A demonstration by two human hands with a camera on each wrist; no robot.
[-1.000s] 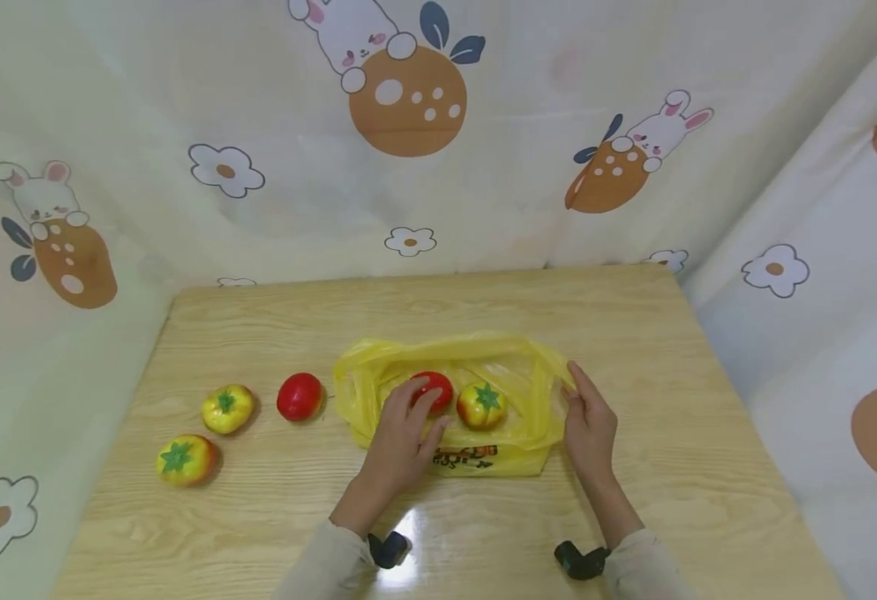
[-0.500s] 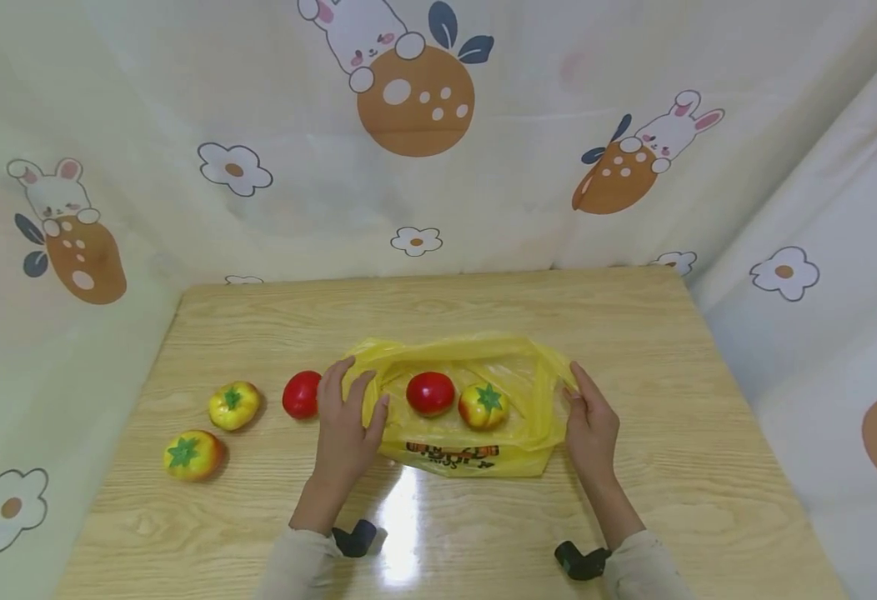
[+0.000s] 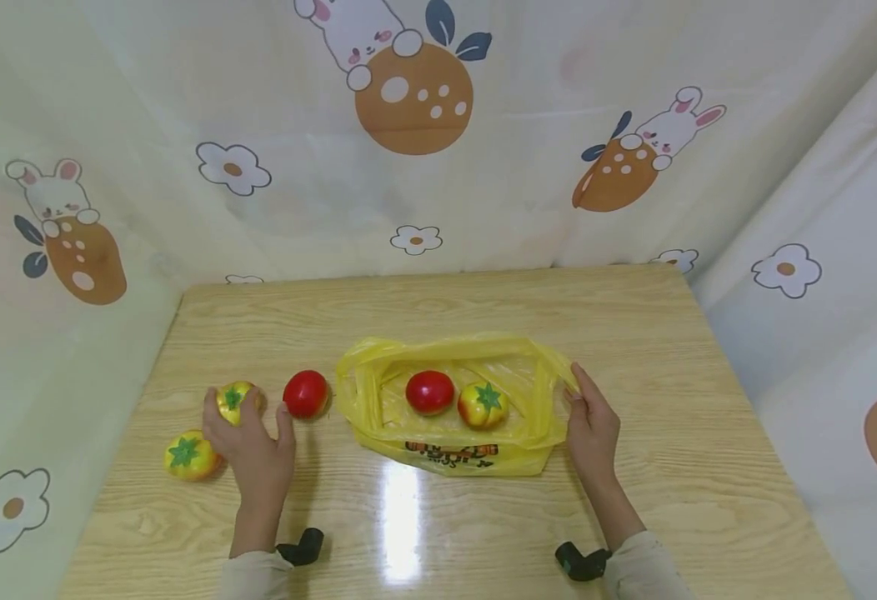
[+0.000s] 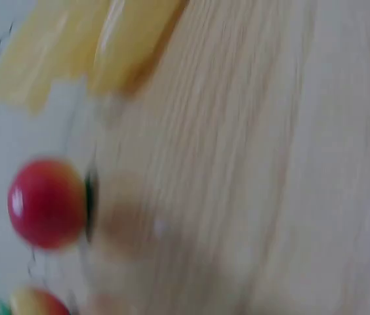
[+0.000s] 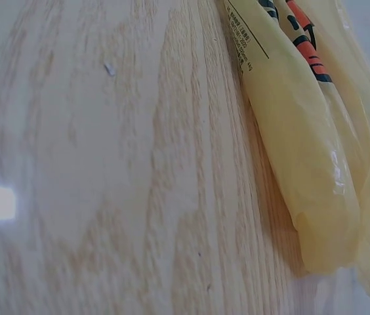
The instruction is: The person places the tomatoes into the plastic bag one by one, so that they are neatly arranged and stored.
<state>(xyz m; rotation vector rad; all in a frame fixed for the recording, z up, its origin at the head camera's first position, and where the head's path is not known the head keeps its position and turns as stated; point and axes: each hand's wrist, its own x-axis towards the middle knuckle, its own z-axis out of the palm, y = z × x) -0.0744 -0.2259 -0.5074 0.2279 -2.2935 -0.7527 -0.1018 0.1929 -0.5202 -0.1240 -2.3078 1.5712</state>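
My left hand [image 3: 257, 454] hovers over a yellow round fruit with a green star-shaped top [image 3: 234, 402], its fingers spread above and around it. A second yellow-red fruit [image 3: 191, 456] lies just left of that hand, and a shiny red fruit [image 3: 306, 394] lies to its right; the left wrist view shows the red fruit [image 4: 47, 203] blurred. My right hand [image 3: 592, 425] pinches the right edge of a yellow plastic bag [image 3: 453, 460], whose mouth faces up. Inside the bag are a red fruit [image 3: 429, 392] and a yellow-red fruit [image 3: 483, 405]. Only the bag's side [image 5: 303, 151] shows in the right wrist view.
The wooden table [image 3: 694, 467] reaches back to a curtain [image 3: 513, 200] printed with rabbits and flowers. A bright light reflection lies on the table in front of the bag. Each wrist carries a small black device [image 3: 583, 562].
The left hand has left the red fruit in the bag and moved left, past the bag's edge, to the yellow fruit. The right hand stays at the bag's edge.
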